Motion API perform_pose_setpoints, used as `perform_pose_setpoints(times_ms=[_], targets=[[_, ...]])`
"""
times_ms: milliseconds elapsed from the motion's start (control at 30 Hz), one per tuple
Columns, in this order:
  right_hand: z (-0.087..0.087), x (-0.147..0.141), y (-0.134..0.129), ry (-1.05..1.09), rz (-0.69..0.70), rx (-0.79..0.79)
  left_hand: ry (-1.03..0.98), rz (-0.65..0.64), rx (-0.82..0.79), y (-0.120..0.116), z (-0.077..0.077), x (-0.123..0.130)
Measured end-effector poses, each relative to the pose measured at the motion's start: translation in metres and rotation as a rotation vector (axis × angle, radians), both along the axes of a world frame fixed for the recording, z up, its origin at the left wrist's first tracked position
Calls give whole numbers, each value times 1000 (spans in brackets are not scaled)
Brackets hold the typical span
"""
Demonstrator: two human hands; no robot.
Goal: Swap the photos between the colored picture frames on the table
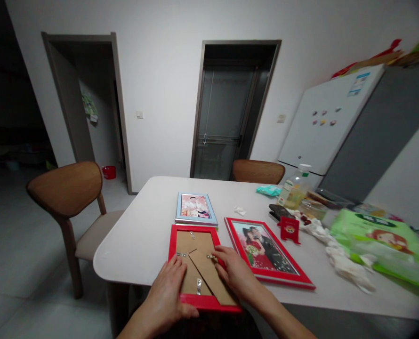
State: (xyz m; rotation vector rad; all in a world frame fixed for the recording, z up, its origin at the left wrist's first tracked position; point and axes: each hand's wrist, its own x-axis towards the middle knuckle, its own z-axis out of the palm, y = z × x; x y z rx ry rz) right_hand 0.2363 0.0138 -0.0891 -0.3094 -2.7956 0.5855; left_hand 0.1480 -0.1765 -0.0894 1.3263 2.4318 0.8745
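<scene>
A red picture frame point(191, 300) lies face down at the table's near edge, its brown backing board point(186, 240) showing with metal clips and a slanted stand flap. My left hand point(169, 292) holds the frame's left side, thumb at the lower edge and fingers over the border. At the right side, my right hand point(232, 270) has its fingers bent together at a metal clip point(211, 256). Beyond it lies a light blue frame point(179, 207) with a photo. To the right, another red frame point(236, 235) lies face up, showing a couple's photo.
On the table point(132, 235), the right side holds a bottle point(294, 188), a black item point(279, 213), a small red stand point(289, 229), crumpled white cloth point(347, 266) and a green package point(382, 240). Wooden chairs stand left point(68, 190) and behind point(259, 172).
</scene>
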Motion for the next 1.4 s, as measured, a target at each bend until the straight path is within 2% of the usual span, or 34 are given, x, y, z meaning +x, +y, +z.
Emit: perform_pose_setpoints(times_ms=[167,367,433,600,667,900,1100,1267,1400], targets=[[-6,-21,8,10,-88,84,26,-22,-43,-1,3,-1],[-9,-26,6,25,-134,50,47,-38,-105,-3,3,-3],[-4,-18,-1,39,-64,-3,46,-41,-102,-4,2,-3],[11,4,-23,-71,293,-153,56,-36,-60,-4,-1,-4],[10,5,-28,-85,337,-172,63,-36,-49,-4,-2,-3],[-7,-8,-34,16,250,-114,82,-41,-45,-4,-5,-3],[-4,-32,-38,51,126,-123,67,-33,-47,-3,-7,-4],[-1,-61,-48,10,68,29,71,-51,19,-2,-7,-3],[-1,-71,-52,-4,10,91,60,-43,33,-2,-9,-3]])
